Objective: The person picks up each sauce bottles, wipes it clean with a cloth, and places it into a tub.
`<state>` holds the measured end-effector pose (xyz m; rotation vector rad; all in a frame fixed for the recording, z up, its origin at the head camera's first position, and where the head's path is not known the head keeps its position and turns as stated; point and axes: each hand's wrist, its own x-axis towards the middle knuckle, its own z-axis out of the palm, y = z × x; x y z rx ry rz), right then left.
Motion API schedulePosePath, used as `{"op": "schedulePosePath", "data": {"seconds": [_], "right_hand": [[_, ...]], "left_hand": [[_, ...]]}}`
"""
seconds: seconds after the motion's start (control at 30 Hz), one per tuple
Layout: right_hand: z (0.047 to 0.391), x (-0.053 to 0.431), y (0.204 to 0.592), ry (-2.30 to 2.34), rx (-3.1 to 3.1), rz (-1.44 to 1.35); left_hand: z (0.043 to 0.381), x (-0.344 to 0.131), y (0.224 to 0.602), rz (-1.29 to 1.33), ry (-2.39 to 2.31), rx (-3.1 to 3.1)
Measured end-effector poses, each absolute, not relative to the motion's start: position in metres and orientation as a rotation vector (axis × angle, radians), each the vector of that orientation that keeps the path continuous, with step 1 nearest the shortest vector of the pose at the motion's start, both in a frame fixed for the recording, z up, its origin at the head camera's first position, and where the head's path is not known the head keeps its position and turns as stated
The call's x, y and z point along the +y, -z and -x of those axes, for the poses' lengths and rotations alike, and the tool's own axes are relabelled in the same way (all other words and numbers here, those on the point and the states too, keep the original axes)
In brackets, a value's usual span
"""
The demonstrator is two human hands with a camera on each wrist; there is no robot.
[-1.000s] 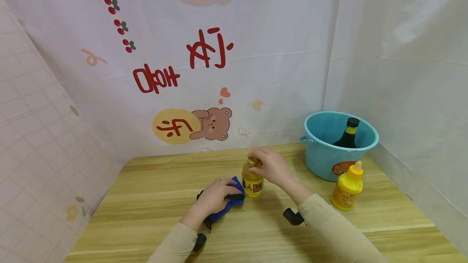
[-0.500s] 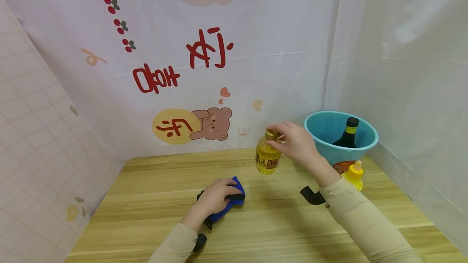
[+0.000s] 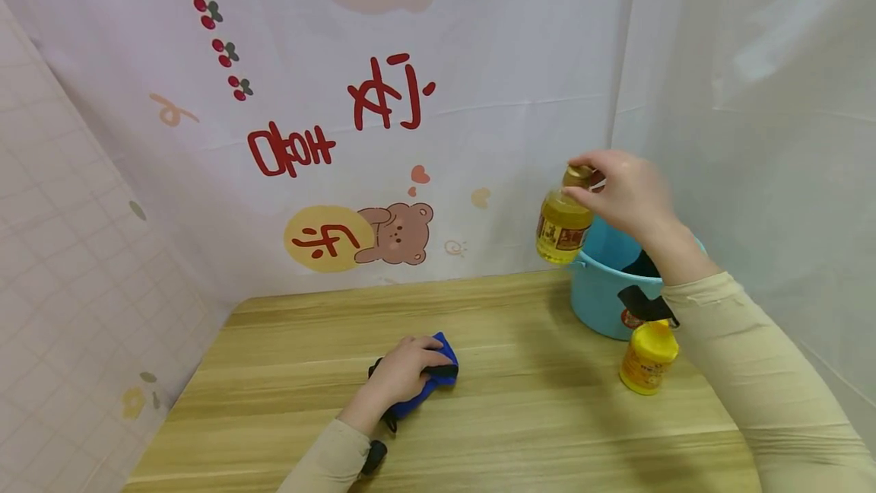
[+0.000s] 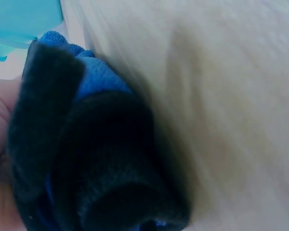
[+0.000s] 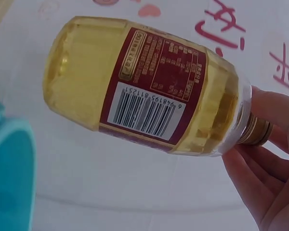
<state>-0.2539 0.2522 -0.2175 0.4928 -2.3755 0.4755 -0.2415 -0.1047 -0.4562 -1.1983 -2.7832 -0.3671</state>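
Note:
My right hand (image 3: pixel 626 192) pinches a small bottle of yellow oil (image 3: pixel 563 228) by its gold cap and neck, raised above the table beside the bucket's left rim. The right wrist view shows the oil bottle's (image 5: pixel 149 89) dark red label and barcode, with the fingers around the neck. On the table, my left hand (image 3: pixel 400 371) grips a blue cloth (image 3: pixel 415 400) with black parts. Close up in the left wrist view, the blue cloth (image 4: pixel 101 77) looks fuzzy, with a thick black band around it; its full shape is hidden.
A light blue bucket (image 3: pixel 591 303) stands at the table's back right, a dark bottle (image 3: pixel 643 265) inside it, partly hidden by the right forearm. In front is a yellow squeeze bottle (image 3: pixel 646 364). White printed sheeting (image 3: pixel 520 143) hangs behind the wooden table (image 3: pixel 301 333).
My right hand has lifted the oil bottle off the table and carried it up and rightward to the bucket. The left hand and blue cloth have stayed in place.

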Motion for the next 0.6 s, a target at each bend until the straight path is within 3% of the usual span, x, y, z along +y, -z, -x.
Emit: {"op": "schedulePosePath", "data": {"seconds": [0.27, 0.6], "right_hand": [[0.264, 0.283, 0.203, -0.394, -2.450, -0.232], [0.294, 0.303, 0.233, -0.317, -2.583, -0.087]], "left_hand": [[0.242, -0.102, 0.456, 1.170, 0.351, -2.797], [0.239, -0.101, 0.455, 1.158, 0.358, -2.807]]}}
